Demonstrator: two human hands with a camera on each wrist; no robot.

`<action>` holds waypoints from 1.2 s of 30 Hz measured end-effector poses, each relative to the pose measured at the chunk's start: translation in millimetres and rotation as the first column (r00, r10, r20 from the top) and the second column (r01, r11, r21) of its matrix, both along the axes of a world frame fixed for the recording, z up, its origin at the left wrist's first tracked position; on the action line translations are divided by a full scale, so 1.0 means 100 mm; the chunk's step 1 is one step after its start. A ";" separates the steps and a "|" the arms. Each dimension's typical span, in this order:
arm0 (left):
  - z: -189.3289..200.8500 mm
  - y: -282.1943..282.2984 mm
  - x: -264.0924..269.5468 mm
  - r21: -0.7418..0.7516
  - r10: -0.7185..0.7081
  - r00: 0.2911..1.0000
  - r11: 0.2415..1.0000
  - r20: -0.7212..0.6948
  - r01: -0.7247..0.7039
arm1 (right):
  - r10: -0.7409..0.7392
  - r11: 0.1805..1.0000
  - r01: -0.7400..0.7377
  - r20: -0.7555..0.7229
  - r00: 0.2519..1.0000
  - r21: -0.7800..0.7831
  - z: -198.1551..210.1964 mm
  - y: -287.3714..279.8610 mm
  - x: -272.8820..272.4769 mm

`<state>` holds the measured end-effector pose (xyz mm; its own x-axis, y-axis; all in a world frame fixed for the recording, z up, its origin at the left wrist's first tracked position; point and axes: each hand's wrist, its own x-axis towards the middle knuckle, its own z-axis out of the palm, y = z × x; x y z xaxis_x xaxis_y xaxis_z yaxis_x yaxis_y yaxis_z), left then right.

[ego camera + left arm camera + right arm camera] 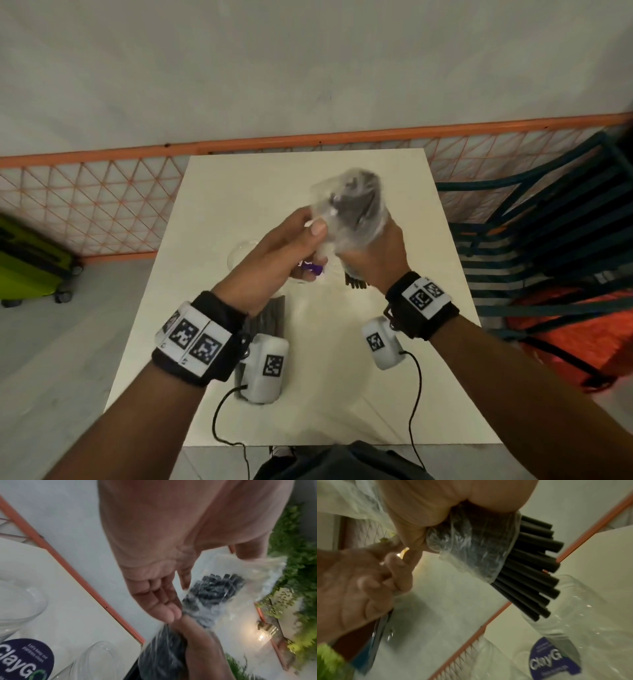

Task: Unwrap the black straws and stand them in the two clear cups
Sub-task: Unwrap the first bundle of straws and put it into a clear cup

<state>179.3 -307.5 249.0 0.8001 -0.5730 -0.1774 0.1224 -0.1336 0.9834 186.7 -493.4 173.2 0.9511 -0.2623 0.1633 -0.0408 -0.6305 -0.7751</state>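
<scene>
Above the white table [342,377] I hold a bundle of black straws [363,198] in a clear plastic wrap [342,192]. My right hand [380,260] grips the bundle's lower part, and bare straw ends [536,561] stick out below the wrap [471,547]. My left hand [291,253] pinches the wrap's upper part [257,572] with its thumb. Under the hands stand two clear cups [20,608] [96,662], partly hidden in the head view [239,255]. One cup [573,615] lies just beyond the straw ends.
A purple round sticker [25,658] shows by the cups. A dark striped bundle [274,315] lies under my left wrist. An orange mesh fence [102,205] runs behind the table. A green suitcase [30,267] stands left, and a dark slatted chair [548,240] right.
</scene>
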 end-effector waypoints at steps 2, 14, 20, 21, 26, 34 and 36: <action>0.00 -0.10 0.04 -0.029 0.086 0.996 0.996 0.022 -0.086 | -0.063 0.968 0.064 -0.014 0.998 0.243 0.05 -0.05 0.15; -0.70 0.65 -0.52 0.238 0.226 0.971 0.950 -0.080 -0.202 | -0.371 0.682 0.305 -0.045 0.928 0.665 -0.37 -0.25 0.74; -1.03 0.99 -0.91 0.416 0.354 0.930 0.864 -0.103 -0.283 | -0.286 0.748 0.306 -0.130 0.949 0.589 -0.72 -0.18 0.74; -1.08 1.02 -0.95 0.446 0.355 0.929 0.851 -0.101 -0.277 | -0.268 0.750 0.295 -0.135 0.954 0.592 -0.74 -0.18 0.72; -1.17 1.02 -1.06 0.485 0.337 0.935 0.840 -0.113 -0.244 | -0.298 0.701 0.261 -0.060 0.953 0.663 -0.75 -0.20 0.65; -1.18 0.99 -1.02 0.466 0.293 0.952 0.857 -0.085 -0.222 | -0.469 0.433 0.197 0.033 0.883 0.880 -0.28 -0.51 0.54; -1.17 0.97 -1.02 0.467 0.283 0.955 0.859 -0.088 -0.211 | -0.481 0.369 0.194 0.007 0.877 0.909 -0.15 -0.62 0.48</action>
<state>77.2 -210.7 131.7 0.8484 -0.1897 -0.4943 0.3495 -0.5006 0.7920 235.1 -555.6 158.1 0.7111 -0.6839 -0.1634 0.1825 0.4039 -0.8964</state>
